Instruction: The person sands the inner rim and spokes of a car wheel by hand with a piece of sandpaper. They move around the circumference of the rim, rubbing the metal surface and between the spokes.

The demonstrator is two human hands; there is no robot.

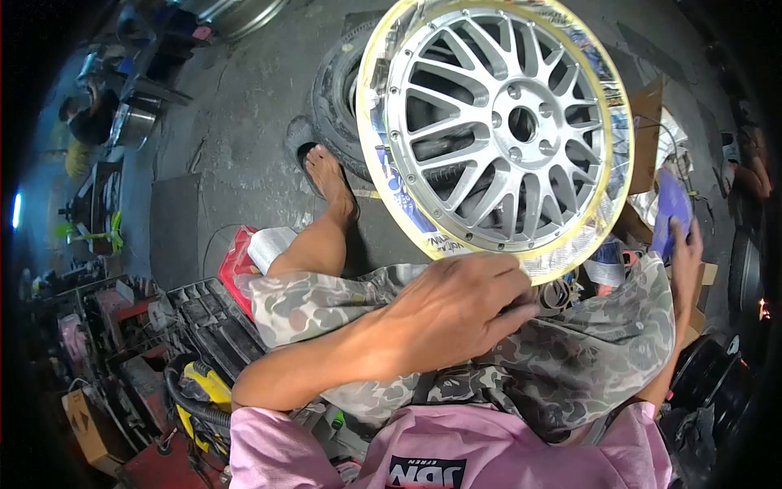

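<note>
Left hand (456, 306) gripping masked wheel rim (497, 134), right hand (683, 244) seemingly holding purple disc (669, 208)

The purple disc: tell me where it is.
In the head view the purple disc is at the far right, held in the right hand, just right of the wheel rim.
</note>
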